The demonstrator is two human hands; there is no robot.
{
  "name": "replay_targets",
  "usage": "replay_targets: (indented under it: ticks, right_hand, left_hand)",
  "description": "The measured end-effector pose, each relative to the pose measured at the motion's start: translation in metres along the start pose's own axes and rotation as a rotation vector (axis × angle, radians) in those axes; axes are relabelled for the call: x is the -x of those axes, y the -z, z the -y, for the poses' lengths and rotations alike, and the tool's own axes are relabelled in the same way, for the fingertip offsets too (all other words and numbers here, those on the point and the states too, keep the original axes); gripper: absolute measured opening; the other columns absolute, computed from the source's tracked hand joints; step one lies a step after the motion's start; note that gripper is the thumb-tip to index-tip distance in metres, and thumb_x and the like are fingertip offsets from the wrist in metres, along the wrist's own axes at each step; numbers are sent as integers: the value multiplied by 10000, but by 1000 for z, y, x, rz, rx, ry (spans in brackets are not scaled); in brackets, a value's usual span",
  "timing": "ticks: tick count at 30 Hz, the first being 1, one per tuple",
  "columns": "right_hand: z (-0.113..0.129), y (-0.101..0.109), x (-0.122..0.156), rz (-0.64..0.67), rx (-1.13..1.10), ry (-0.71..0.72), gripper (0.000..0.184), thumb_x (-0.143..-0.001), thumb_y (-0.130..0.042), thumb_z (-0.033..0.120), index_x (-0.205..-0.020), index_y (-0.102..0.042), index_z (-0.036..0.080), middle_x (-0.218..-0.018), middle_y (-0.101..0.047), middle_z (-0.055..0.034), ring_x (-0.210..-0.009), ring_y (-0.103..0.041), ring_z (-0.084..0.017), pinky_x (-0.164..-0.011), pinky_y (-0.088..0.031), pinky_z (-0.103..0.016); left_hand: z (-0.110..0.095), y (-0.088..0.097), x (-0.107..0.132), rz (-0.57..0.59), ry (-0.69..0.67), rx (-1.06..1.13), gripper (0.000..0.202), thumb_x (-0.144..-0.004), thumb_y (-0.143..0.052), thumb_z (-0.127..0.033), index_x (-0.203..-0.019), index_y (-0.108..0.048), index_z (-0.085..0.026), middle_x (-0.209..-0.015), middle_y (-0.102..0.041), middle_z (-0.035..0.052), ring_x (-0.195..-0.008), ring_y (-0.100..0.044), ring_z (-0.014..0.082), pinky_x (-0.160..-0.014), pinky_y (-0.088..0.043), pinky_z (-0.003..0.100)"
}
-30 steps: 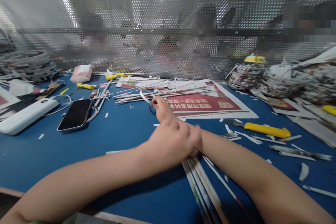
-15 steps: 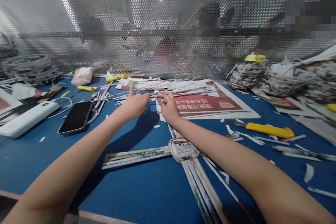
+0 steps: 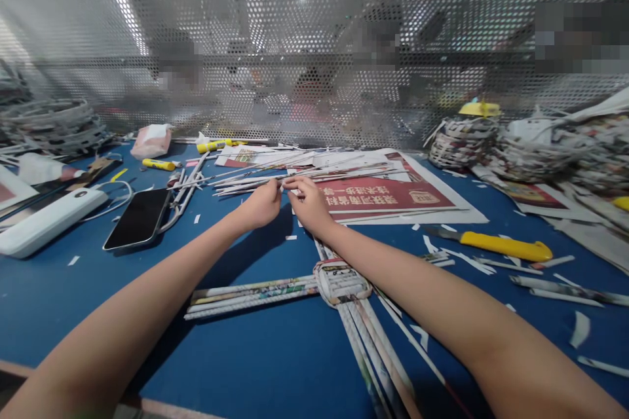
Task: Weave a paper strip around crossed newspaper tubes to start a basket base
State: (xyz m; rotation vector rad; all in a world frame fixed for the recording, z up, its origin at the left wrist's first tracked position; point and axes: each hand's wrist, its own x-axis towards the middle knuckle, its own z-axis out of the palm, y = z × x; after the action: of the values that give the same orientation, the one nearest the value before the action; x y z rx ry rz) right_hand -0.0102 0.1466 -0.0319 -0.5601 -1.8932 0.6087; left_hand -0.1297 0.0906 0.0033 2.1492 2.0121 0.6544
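Note:
My left hand (image 3: 264, 204) and my right hand (image 3: 310, 204) meet over the back middle of the table. Their fingertips are pinched together on a thin rolled newspaper stick (image 3: 284, 187), mostly hidden by the fingers. Behind them lies a loose pile of paper sticks (image 3: 339, 172), partly on a red and white printed sheet (image 3: 383, 200). Below my right forearm rests a cross-shaped woven base (image 3: 343, 283) of newspaper rolls, bound at its centre. Its bundled spokes (image 3: 250, 296) reach left and toward me; my right arm covers others.
To the right lie a yellow-handled knife (image 3: 506, 245) and paper scraps. A phone (image 3: 139, 219), a white power strip (image 3: 52, 222) and yellow glue sticks (image 3: 158, 164) are at left. Woven paper baskets (image 3: 462, 143) stand before a perforated metal screen (image 3: 314, 46).
My left hand's raised finger has folded down, and both hands have come closer together at the fingertips. The woven base appears slightly farther left in view.

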Motion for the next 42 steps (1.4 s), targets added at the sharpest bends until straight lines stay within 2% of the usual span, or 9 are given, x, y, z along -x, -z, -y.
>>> replay_targets:
  ticks: [7, 10, 13, 19, 22, 25, 32, 42]
  right_hand:
    - [-2, -1, 0, -28, -16, -43, 61, -681, -526, 150, -728, -532, 188, -837, -498, -41, -822, -499, -157, -709, -444, -309]
    - [-1, 0, -1, -42, 5, -61, 48, -690, -514, 152, -695, -489, 193, -812, -481, -34, -800, -488, -156, -707, -437, -307]
    - [0, 1, -2, -69, 22, -83, 31, -716, -486, 166, -709, -471, 192, -797, -470, -35, -778, -483, -156, -704, -430, -311]
    - [1, 1, 0, -74, 35, -103, 62, -699, -502, 149, -743, -508, 192, -832, -469, -41, -746, -487, -152, -669, -441, -305]
    - [2, 0, 1, -20, 75, -57, 186, -681, -525, 118, -836, -583, 202, -920, -470, -54, -857, -490, -168, -762, -432, -332]
    - [4, 0, 2, 1, 150, -22, 179, -676, -554, 118, -814, -635, 198, -950, -474, -66, -963, -464, -194, -843, -396, -358]
    - [6, 1, 2, -24, 193, 2, 67, -675, -584, 152, -694, -643, 178, -897, -493, -64, -899, -490, -190, -800, -409, -353]
    - [6, 2, 3, -26, 174, 35, 82, -641, -588, 108, -625, -589, 188, -880, -426, -48, -837, -450, -175, -787, -399, -351]
  left_hand:
    - [3, -5, 1, 37, -82, -60, 263, -768, -351, -73, -1012, -448, -62, -775, -611, 128, -681, -580, 207, -576, -384, 280]
    - [4, -3, -1, 15, -66, -92, 211, -792, -344, -110, -900, -525, -92, -699, -617, 96, -662, -579, 193, -596, -386, 269]
    - [9, 1, -3, -17, -32, -105, 245, -806, -332, -143, -770, -574, -130, -660, -622, 72, -676, -582, 180, -632, -391, 258]
    - [20, 2, -6, -58, 14, -142, 254, -730, -352, -87, -742, -603, -121, -703, -645, 91, -706, -587, 195, -632, -395, 266]
    - [17, -2, -6, -28, -40, -129, 243, -718, -374, -95, -703, -614, -129, -697, -648, 84, -696, -588, 188, -628, -395, 255]
    - [10, -3, -3, -6, -73, -99, 270, -745, -362, -127, -672, -622, -140, -691, -656, 73, -681, -592, 179, -635, -399, 249]
    - [0, 7, 0, 0, 14, -26, 297, -739, -368, -149, -638, -648, -145, -663, -666, 66, -655, -599, 180, -658, -413, 251]
    - [-4, 11, 3, 5, 26, -4, 292, -673, -389, -160, -680, -681, -143, -689, -679, 55, -608, -582, 163, -579, -389, 233]
